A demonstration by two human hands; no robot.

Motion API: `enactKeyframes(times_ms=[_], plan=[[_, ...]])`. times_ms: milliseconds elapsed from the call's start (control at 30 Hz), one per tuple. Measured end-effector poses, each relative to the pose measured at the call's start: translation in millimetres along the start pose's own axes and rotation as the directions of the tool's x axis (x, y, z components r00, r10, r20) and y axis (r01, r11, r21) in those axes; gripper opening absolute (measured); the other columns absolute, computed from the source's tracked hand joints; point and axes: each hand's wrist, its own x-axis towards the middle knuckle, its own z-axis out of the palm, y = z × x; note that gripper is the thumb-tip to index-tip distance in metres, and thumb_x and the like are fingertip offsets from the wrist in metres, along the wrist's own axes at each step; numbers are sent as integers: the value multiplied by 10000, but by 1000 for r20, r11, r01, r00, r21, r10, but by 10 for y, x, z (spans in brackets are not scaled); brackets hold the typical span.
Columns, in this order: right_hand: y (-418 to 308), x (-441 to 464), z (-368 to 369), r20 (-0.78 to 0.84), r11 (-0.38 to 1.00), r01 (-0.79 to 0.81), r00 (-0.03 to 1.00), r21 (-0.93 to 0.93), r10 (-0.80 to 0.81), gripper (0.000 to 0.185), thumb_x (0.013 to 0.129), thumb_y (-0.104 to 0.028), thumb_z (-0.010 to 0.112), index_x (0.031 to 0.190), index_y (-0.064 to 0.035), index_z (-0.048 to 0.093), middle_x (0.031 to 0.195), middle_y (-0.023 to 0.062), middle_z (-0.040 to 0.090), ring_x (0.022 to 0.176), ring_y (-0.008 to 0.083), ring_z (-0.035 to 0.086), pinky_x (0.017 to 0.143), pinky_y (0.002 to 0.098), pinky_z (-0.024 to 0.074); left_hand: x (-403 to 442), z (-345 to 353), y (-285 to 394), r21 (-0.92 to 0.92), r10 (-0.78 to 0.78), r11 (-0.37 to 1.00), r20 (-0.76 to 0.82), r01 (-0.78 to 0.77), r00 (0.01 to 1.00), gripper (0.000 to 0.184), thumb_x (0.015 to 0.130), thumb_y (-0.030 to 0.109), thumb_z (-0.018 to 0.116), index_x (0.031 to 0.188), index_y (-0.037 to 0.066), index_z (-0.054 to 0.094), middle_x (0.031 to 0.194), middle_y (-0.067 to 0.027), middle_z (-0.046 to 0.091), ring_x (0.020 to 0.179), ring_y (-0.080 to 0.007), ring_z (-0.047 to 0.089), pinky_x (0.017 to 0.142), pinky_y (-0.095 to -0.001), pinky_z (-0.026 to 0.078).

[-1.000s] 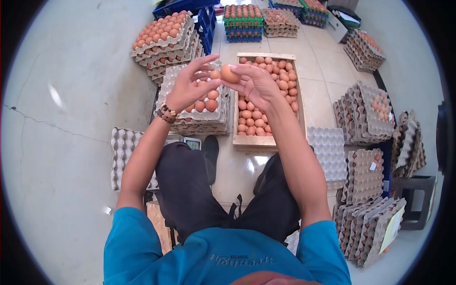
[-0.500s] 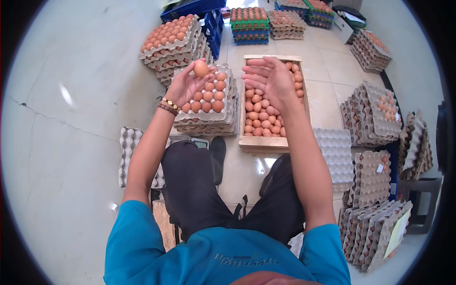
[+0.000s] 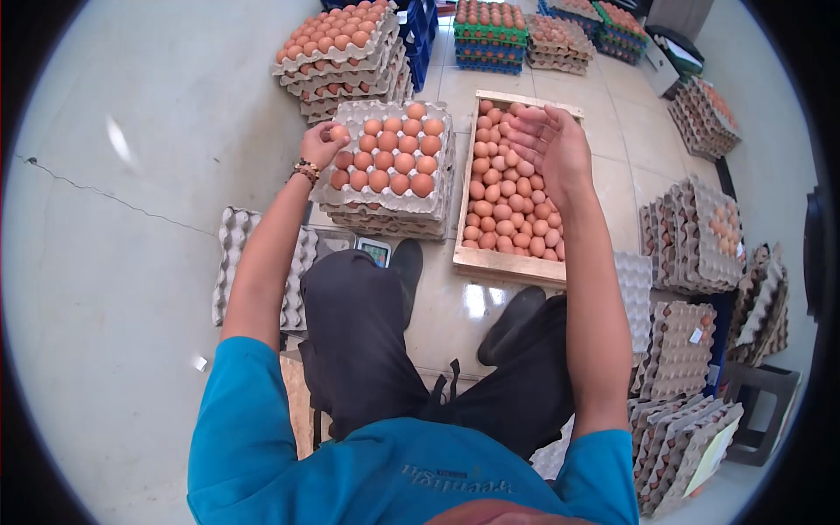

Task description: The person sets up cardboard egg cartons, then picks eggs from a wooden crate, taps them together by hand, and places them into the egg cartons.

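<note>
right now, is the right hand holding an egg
No, the right hand shows a bare palm over the wooden crate, while an egg is in the left hand.

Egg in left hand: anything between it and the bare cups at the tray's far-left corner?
Nothing visible. The left hand holds the egg at the left edge of the tray, close to those bare cups. The right hand is well clear, over the crate.
</note>
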Motion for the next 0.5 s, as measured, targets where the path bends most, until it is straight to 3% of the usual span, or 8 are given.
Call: enactKeyframes(times_ms=[100, 200, 300, 367, 433, 467, 500], plan=[[4, 2, 66, -32, 993, -52, 998, -109, 49, 422, 969, -335, 411, 1092, 14, 614, 1052, 128, 661, 923, 211, 640, 840, 322, 519, 69, 65, -63, 257, -50, 965, -28, 55, 998, 450, 771, 125, 783, 1189, 37, 642, 1051, -129, 702, 906, -180, 690, 801, -302, 570], [92, 125, 35, -55, 990, -43, 998, -133, 36, 406, 966, -343, 418, 1070, -8, 622, 1002, 94, 671, 874, 193, 641, 805, 308, 514, 66, 155, -95, 362, -33, 931, -16, 37, 999, 404, 767, 124, 766, 1153, 39, 679, 1078, -150, 706, 914, -178, 698, 792, -301, 571], [148, 242, -35, -96, 985, -55, 995, -163, 40, 402, 965, -340, 424, 1060, 0, 616, 983, 101, 672, 884, 193, 646, 818, 317, 515, 149, 199, -291, 324, -91, 942, 1, 86, 996, 340, 790, 137, 736, 1114, 37, 704, 1048, -140, 720, 918, -179, 705, 793, -303, 570], [186, 378, -156, -111, 978, -37, 994, -206, 14, 401, 964, -339, 430, 1066, 3, 611, 998, 106, 668, 905, 193, 646, 822, 313, 514, 75, 188, -243, 259, -18, 965, -82, 39, 996, 250, 809, 143, 701, 1036, 44, 731, 927, -128, 734, 838, -193, 710, 768, -315, 569], [362, 559, -340, -206, 952, 4, 976, -305, -70, 318, 935, -272, 503, 978, 14, 635, 879, 108, 680, 805, 199, 666, 717, 311, 536, 31, 157, -119, 252, 82, 967, -172, -37, 982, 216, 796, 133, 685, 993, 71, 748, 864, -120, 734, 776, -213, 710, 745, -321, 564], [575, 701, -550, -230, 915, 21, 965, -402, -123, 289, 924, -244, 519, 945, 16, 643, 845, 112, 681, 772, 198, 669, 682, 310, 536, 19, 126, -146, 63, 81, 996, -213, -69, 974, 185, 827, 158, 690, 942, 23, 742, 778, -83, 718, 679, -140, 659, 663, -289, 531], [788, 831, -782, -246, 867, 36, 952, -497, -180, 262, 913, -217, 536, 912, 18, 651, 811, 116, 682, 739, 197, 672, 647, 309, 537, -32, 67, -105, 21, 82, 997, -255, -79, 963, 223, 853, 215, 688, 902, 3, 733, 739, -56, 693, 649, -109, 613, 622, -276, 497]])
